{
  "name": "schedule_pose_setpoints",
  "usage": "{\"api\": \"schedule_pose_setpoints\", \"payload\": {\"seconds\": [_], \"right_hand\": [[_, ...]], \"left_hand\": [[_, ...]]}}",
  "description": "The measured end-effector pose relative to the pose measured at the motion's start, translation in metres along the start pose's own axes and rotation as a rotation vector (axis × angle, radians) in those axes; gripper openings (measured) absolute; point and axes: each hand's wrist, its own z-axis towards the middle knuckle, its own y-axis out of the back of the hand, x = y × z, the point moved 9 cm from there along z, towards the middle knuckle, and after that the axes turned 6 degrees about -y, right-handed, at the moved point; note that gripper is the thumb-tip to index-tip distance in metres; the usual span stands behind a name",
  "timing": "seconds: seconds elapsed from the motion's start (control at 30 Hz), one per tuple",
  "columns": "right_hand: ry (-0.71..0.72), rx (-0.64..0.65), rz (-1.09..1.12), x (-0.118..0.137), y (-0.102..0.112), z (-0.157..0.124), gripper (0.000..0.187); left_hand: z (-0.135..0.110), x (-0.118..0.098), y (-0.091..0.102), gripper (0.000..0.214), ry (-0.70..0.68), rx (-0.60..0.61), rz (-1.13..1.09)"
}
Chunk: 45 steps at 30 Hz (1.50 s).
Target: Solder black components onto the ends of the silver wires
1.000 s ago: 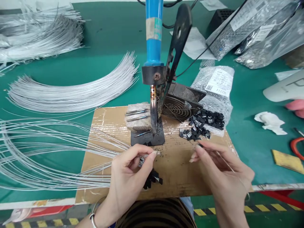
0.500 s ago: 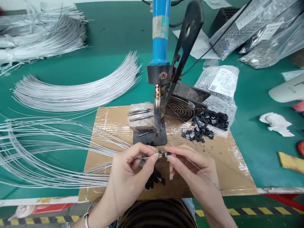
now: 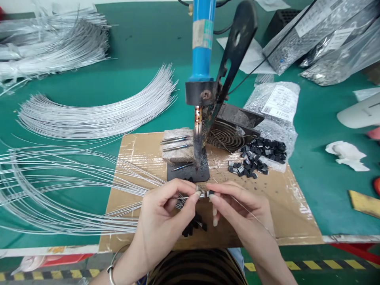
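Note:
My left hand (image 3: 169, 213) is closed, thumb and forefinger pinching a thin white wire (image 3: 182, 197) by its end, where a small metallic bit shows at the fingertips. Opposite it, a small black connector (image 3: 211, 192) with metal contacts is pinched in my right hand (image 3: 243, 206). A fine strand, likely solder wire (image 3: 249, 211), also runs through the right fingers and over that hand. The wire end and connector face each other with barely any gap; whether they touch I cannot tell. Just above both hands hangs the dark tip of a clamped blue soldering iron (image 3: 203, 59).
Loose white wires (image 3: 59, 186) fan out leftward, behind them a curved wire bundle (image 3: 97, 118). Black connectors (image 3: 252, 156) lie piled right of a small fan (image 3: 227, 134). Under the iron sits a dark plate (image 3: 203, 174) on cardboard (image 3: 285, 213). More black pieces (image 3: 194, 225) lie between my hands.
My left fingertips have shifted very slightly right, toward the connector. The whole view has drifted a little; both grips stay the same.

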Motion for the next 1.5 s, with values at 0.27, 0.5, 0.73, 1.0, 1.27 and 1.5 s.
{"api": "schedule_pose_setpoints", "payload": {"seconds": [0.27,0.5,0.73,1.0,1.27,1.5], "right_hand": [[0.006,0.000,0.007,0.000,0.000,-0.001,0.017],[0.010,0.016,0.003,-0.002,-0.001,-0.002,0.018],[0.006,0.040,0.025,-0.003,-0.005,-0.002,0.021],[-0.011,0.055,0.032,-0.004,-0.005,-0.004,0.019],[-0.057,0.061,0.029,-0.007,-0.004,-0.001,0.017],[-0.059,0.072,0.049,-0.008,-0.004,-0.003,0.017]], "left_hand": [[-0.001,0.012,-0.002,0.009,0.114,0.011,-0.072],[-0.003,0.017,-0.005,0.008,0.141,0.036,-0.176],[-0.002,0.020,-0.008,0.010,0.166,0.035,-0.277],[-0.003,0.018,-0.007,0.014,0.158,0.028,-0.302],[-0.002,0.017,-0.009,0.014,0.156,0.034,-0.303],[-0.003,0.017,-0.010,0.014,0.157,0.022,-0.322]]}}
